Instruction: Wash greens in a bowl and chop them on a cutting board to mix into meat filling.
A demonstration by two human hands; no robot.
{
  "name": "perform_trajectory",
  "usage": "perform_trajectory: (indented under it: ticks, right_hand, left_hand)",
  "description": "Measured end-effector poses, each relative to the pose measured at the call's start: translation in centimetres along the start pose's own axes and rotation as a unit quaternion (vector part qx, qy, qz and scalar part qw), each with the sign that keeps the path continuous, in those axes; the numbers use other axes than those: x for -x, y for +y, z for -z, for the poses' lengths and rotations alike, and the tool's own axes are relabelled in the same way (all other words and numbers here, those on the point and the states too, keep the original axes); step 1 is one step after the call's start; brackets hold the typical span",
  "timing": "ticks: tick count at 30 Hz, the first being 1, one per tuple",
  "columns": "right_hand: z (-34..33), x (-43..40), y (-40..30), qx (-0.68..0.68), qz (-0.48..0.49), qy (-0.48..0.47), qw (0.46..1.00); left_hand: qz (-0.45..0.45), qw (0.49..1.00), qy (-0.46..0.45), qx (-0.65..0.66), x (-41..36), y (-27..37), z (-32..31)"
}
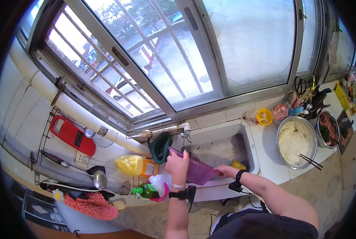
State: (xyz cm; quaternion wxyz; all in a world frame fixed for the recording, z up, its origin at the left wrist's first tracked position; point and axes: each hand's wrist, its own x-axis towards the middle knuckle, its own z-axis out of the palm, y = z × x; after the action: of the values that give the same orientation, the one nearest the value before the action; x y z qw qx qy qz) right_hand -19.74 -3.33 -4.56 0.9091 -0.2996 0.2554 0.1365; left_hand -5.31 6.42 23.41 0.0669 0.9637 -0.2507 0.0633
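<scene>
My left hand grips the upper left edge of a purple plastic container, thumb raised along it. At its right end, my right hand pinches the rim. The container is tilted over the front left part of a white sink; its exact shape is partly hidden by my left hand. Dark residue and cloudy liquid lie on the sink bottom. A yellow cloth or sponge sits by the sink's front right corner. Behind my left hand is a dark green corner strainer, below the metal tap.
Left of the sink stand a yellow jug and a green pump bottle. To the right are a steel bowl of flour with chopsticks, a bowl of minced meat and a small yellow bowl.
</scene>
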Motion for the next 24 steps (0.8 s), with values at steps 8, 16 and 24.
perform_trajectory:
  ticks: [8, 16, 24]
  right_hand:
    - [-4.1, 5.8, -9.5, 0.539, 0.147, 0.276, 0.782]
    - [-17.8, 4.5, -19.1, 0.680, 0.543, 0.243, 0.429]
    - [-16.2, -2.0, -18.5, 0.786, 0.475, 0.217, 0.329]
  left_hand:
    - [0.276, 0.739, -0.314, 0.529, 4.3, -12.9, -9.5]
    - [0.264, 0.677, -0.239, 0.644, 7.0, -10.4, -12.8]
    - [0.257, 0.672, -0.209, 0.662, 6.8, -10.2, -14.3]
